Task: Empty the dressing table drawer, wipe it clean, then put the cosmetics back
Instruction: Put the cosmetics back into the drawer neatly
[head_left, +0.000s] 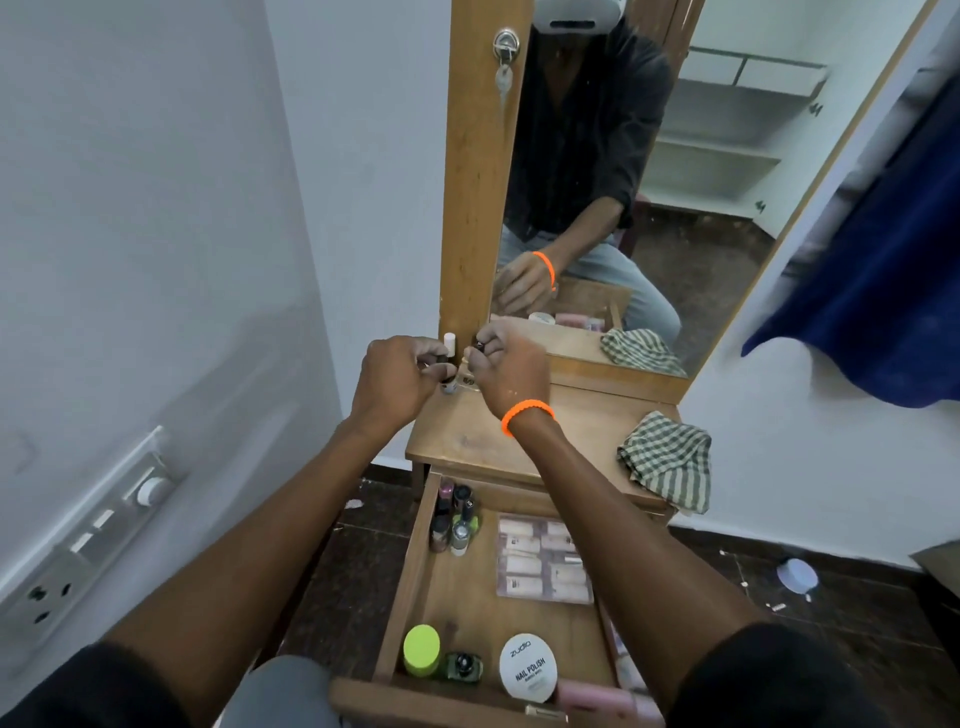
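Both arms reach forward over the open drawer (415, 566) to the back left corner of the dressing table top (483, 436), close to the wooden mirror frame (475, 182). The left hand (400, 374) has its fingers curled round a small dark-capped bottle (440, 359), and the right hand (511, 364), with an orange band (527, 413) at its wrist, pinches another small dark item (479, 343) just beside it; what either one is cannot be made out. A small white tube (450, 343) stands upright between the two hands, against the frame. On the right side of the top lies a crumpled checked cloth (667, 457), well apart from the hands. Inside the drawer, a cluster of nail polish bottles (453, 519) stands at the far left corner, a flat pack of sachets (543, 561) lies near the middle, and at the near end sit a green-lidded jar (422, 649), a dark bottle (465, 666) and a round white nail polish remover tub (527, 667).
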